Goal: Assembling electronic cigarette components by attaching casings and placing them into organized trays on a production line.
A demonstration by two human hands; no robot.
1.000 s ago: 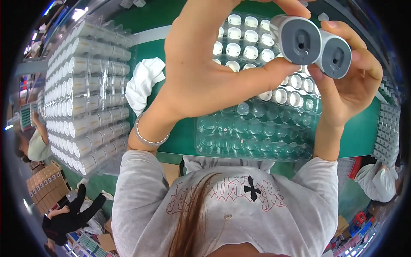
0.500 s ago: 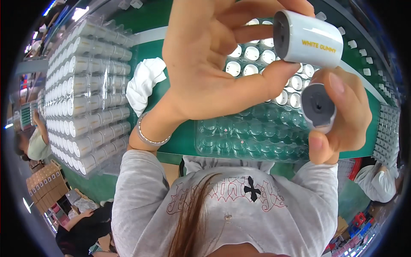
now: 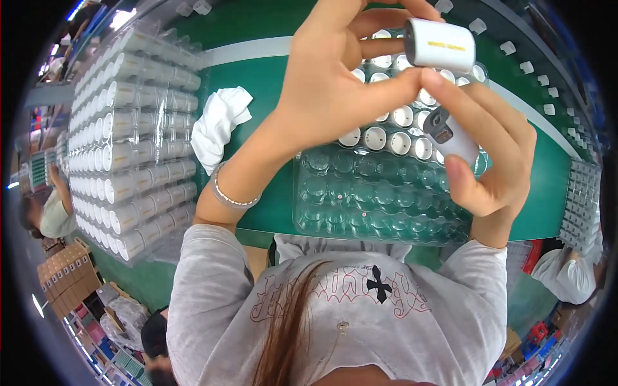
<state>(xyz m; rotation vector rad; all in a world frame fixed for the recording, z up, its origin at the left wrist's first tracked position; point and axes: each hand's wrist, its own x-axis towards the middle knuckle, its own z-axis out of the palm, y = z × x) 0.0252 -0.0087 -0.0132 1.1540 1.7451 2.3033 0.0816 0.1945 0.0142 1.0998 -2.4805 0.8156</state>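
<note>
"What is your room like?"

"I'm at a flat, smooth green table (image 3: 541, 199). A long white stripe (image 3: 257, 59) goes across its far side, and it looks bent to me."

"And the floor?"

"I can see a plain green floor (image 3: 145, 283) low down on my left, and more of it on my right. A pile of brown cardboard boxes (image 3: 67, 276) stands on my left."

"What else is on your right?"

"Red and blue things (image 3: 537, 332), low down. They're too small for me to tell what."

"Is it bright?"

"Yes! A shiny white light (image 3: 122, 18) glows far off on my left, and a thin white lamp (image 3: 38, 305) shines nearer."
</note>
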